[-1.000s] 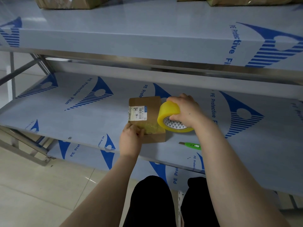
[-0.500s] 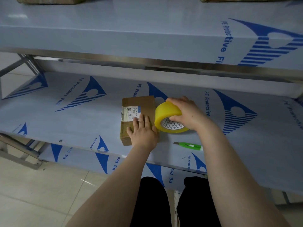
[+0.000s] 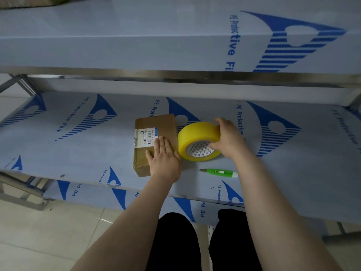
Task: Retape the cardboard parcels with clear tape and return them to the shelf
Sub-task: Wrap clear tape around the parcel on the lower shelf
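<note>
pressing flat with straight fingers, left hand [image 3: 165, 155] lies on the parcel [image 3: 156, 128], whose long axis runs away from the wrist on the shelf [image 3: 78, 157]; beside it, right hand [image 3: 227, 139] grasps the tape [image 3: 195, 133], core facing the person.

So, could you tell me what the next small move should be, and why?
Probably draw the tape roll rightward off the parcel, laying tape over its right edge. The left hand lies flat on the parcel, pinning it; the right hand grips the roll beside that edge; the green cutter lies untouched on the shelf.
</note>
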